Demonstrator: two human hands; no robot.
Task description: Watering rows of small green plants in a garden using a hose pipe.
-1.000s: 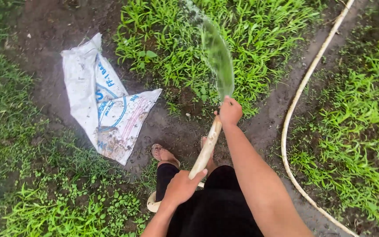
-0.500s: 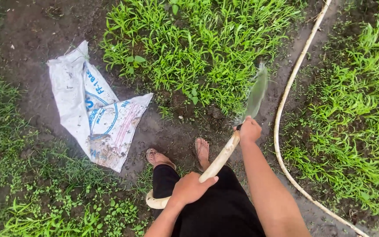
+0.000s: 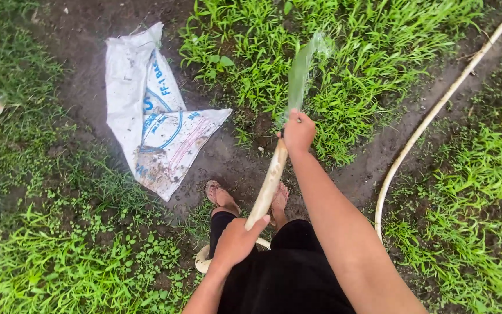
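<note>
Since half a second ago, the spray has been swung from the right of the frame back toward upper centre, and the nozzle end is carried leftward with it.

Broad patches of bright green low plants (image 3: 344,64) are seen across the top and sides, split by dark wet soil paths (image 3: 76,87). A crumpled white woven plastic sack (image 3: 146,125) with blue print lies flat at upper left; whether anything is in it cannot be told. The long cream rubber hose (image 3: 268,189) is run from lower centre up to mid-frame, with a further length curving along the right. It is judged flexible yet fairly stiff under pressure, wet and likely slippery, best held near the outlet and again lower down. The right hand (image 3: 298,131) is closed around the outlet, fanning the water (image 3: 300,70). The left hand (image 3: 235,241) is wrapped around the hose lower down.
</note>
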